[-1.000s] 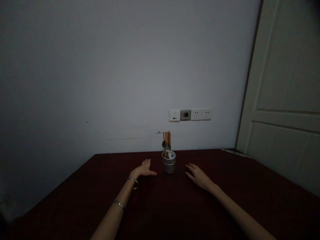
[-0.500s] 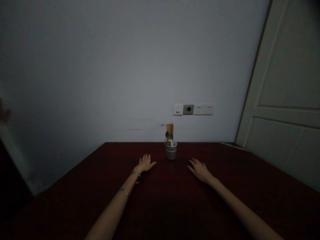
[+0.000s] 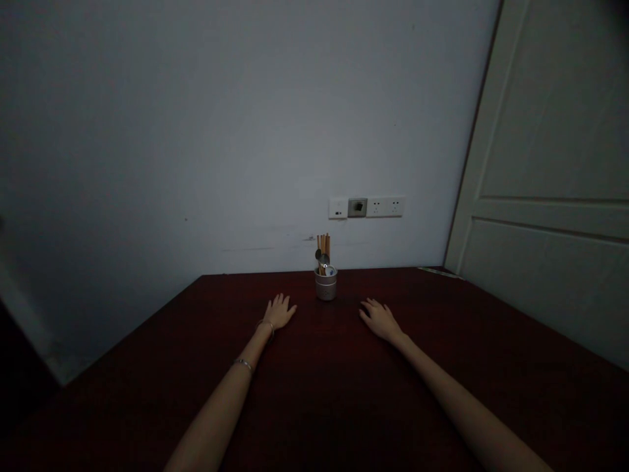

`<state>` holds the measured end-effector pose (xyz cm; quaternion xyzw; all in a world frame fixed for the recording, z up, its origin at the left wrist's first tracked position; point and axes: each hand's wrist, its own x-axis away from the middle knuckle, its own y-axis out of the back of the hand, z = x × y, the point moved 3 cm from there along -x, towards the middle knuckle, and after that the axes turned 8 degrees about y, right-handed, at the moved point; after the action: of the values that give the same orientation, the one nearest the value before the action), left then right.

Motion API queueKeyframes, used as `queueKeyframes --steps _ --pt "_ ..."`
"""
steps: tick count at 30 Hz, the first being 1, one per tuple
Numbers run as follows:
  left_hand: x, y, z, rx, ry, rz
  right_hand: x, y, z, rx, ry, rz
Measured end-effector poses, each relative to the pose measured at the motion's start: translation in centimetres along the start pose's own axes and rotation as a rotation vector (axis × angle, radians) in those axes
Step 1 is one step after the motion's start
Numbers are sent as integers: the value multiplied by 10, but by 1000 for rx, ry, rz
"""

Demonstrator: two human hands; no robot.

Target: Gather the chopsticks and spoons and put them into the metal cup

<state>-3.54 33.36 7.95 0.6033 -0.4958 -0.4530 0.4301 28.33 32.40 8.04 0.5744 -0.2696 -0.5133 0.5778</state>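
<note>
My left hand (image 3: 278, 313) lies palm down on the dark red table (image 3: 314, 380), fingers spread, with two bracelets on that arm. On the other side, my right hand (image 3: 380, 318) rests flat with its fingers apart. Both hands hold nothing. Between them and a little farther back stands a light-coloured utensil holder (image 3: 325, 288), upright and touched by neither hand. Wooden chopsticks (image 3: 324, 243) stick up out of it, along with dark metal spoons (image 3: 318, 254) and a white piece with a blue mark (image 3: 331, 270), perhaps a ceramic spoon.
A pale wall (image 3: 246, 144) rises behind the table's far edge. Wall sockets (image 3: 386, 206) and a grey switch plate (image 3: 357, 208) are mounted above the holder. To the right is a panelled door (image 3: 550, 177). A thin flat strip (image 3: 439, 273) lies at the back right edge.
The whole view has shifted slightly, so the holder, sockets and hands appear a little higher and farther left. A blurred shape at the far left edge has mostly left view. Both hands stay flat.
</note>
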Motion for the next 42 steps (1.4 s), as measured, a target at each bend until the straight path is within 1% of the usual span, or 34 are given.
queueKeyframes --steps 5,12,16,18,20,23,26,29,31,34,36,40,42 --pt "4 4 -3 -14 5 7 4 1 -2 -4 11 12" --pt "7 7 -2 18 14 -43 8 4 -1 -16 32 11" --pt "8 8 -1 86 -6 -70 8 3 -1 -1 41 9" --pt "10 11 -5 177 -25 -100 7 2 -2 4 42 4" --pt "10 17 -13 330 -47 -130 7 1 -2 4 37 -6" --pt "5 28 -33 646 -72 -139 8 0 -2 0 38 -14" --pt "-10 32 -59 953 -79 -74 7 -1 -3 11 48 -14" --pt "-30 30 -82 1149 -95 1 7 -3 -5 29 47 -13" --pt "-41 28 -93 1220 -111 28 7 -4 -5 32 47 -16" --pt "-51 25 -103 1259 -110 49 7 -6 -5 32 46 -22" --pt "-54 23 -106 1271 -131 33 7 -6 -5 42 42 -24" --pt "-58 19 -110 1286 -232 9 6 -8 -6 69 35 -19" --pt "-59 17 -110 1282 -238 3 6 -10 -7 75 43 -25"
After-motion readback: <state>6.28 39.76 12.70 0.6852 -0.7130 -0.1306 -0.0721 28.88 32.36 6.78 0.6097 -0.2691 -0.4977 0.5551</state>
